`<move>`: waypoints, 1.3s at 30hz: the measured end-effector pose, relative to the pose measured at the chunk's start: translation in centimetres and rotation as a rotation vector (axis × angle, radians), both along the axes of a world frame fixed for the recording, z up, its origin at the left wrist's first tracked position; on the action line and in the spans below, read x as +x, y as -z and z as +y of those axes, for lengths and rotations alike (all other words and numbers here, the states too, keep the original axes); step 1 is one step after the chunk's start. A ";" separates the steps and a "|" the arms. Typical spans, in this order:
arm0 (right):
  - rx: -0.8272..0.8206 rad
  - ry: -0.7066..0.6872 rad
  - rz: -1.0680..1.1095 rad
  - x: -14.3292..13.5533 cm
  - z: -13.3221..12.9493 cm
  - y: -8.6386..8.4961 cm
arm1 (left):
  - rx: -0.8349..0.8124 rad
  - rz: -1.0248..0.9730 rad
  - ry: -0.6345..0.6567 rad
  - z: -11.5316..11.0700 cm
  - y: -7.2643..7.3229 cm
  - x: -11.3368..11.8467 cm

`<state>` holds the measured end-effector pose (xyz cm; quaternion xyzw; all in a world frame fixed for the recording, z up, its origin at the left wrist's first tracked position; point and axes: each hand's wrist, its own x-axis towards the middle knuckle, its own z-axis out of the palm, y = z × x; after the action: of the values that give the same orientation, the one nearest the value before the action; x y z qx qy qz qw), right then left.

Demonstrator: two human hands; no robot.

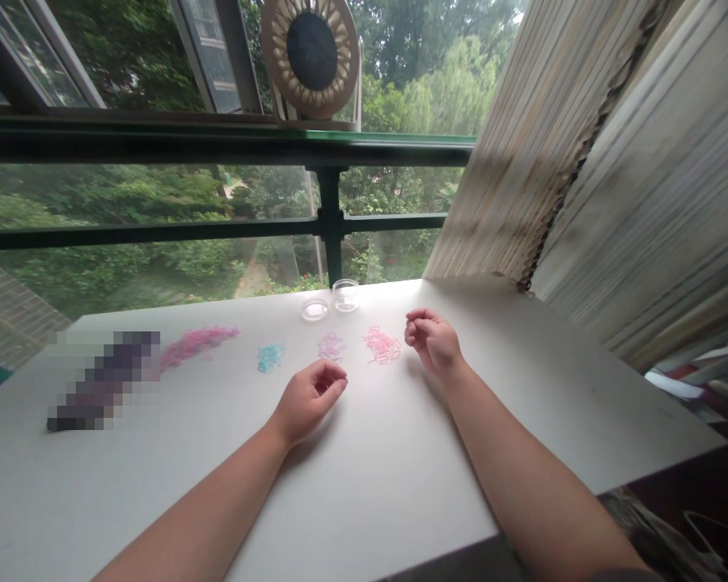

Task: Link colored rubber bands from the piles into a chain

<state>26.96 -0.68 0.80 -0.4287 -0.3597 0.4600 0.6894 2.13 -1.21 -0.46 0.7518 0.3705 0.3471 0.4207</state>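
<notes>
My left hand (313,398) is closed in a loose pinch over the white table (364,485), just in front of a small lilac pile (331,347); what it holds, if anything, is too small to see. To the right of a pink pile of thin loops (382,345), my right hand (432,339) is raised with its fingers curled together, their contents unclear. A turquoise pile (270,357) lies left of the lilac one. Farther left stretches a longer pink and magenta heap (197,345).
Two clear round containers (345,296) (315,310) sit near the table's back edge. A blurred-out dark object (106,380) lies at the left. Behind are a green railing (218,149), a round fan (311,52) and a curtain (510,162).
</notes>
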 end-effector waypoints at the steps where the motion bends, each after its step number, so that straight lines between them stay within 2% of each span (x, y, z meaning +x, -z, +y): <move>1: 0.016 -0.040 0.027 -0.1 -0.1 -0.1 | 0.002 0.003 0.001 0.0 0.0 0.0; 4: 0.049 -0.140 0.083 -0.4 -0.5 -0.4 | -0.004 0.011 0.008 0.0 0.1 -0.1; 7: 0.039 -0.169 0.061 -0.7 -0.7 -0.6 | -0.016 0.003 0.015 0.1 0.2 -0.1; 12: -0.026 -0.129 -0.089 -1.5 -0.9 -0.4 | -0.006 -0.011 -0.001 0.0 0.4 0.0; 17: -0.057 -0.156 -0.275 -2.2 -0.8 0.7 | 0.077 0.048 -0.075 0.1 0.1 -0.4; 21: -0.083 -0.197 -0.446 -2.7 -0.9 1.1 | 0.163 0.176 -0.249 1.6 -0.1 -3.3; 25: -0.078 -0.198 -0.700 -3.2 -1.6 1.0 | 0.185 0.352 -0.614 3.8 0.0 -8.8; 29: -0.010 -0.217 -0.816 -3.6 -1.9 1.0 | 0.184 0.436 -0.836 5.7 0.6 -13.2; 34: 0.027 -0.308 -0.874 -4.8 -2.2 1.1 | 0.203 0.528 -0.937 7.3 1.6 -14.1; 39: 0.079 -0.490 -0.918 -6.6 -3.1 1.1 | 0.212 0.580 -0.948 7.9 1.8 -14.1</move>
<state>20.40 -3.75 -0.26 -0.4634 -0.7317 0.3585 0.3483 -12.01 6.71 -2.29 0.6060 0.7310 0.3128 0.0219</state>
